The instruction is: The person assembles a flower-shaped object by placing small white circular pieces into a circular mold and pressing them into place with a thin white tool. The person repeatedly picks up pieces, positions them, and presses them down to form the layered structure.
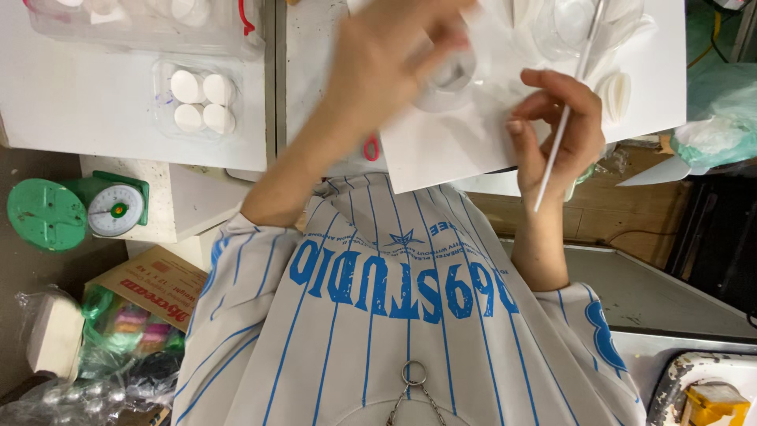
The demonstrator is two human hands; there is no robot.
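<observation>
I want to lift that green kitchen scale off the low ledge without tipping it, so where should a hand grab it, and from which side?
Grip the green scale by its boxy body behind the round dial, not by the wide flat pan, which probably just sits loose on top. Come from the open floor side, since the white ledge and table edge crowd the other. A second hand under the base would likely steady it.

Bright, even overhead light washes out the white table (pixel 118 102) with mild glare; the left hand (pixel 394 55) is motion-blurred, shadows stay soft, and the lower corners fall dim
</observation>
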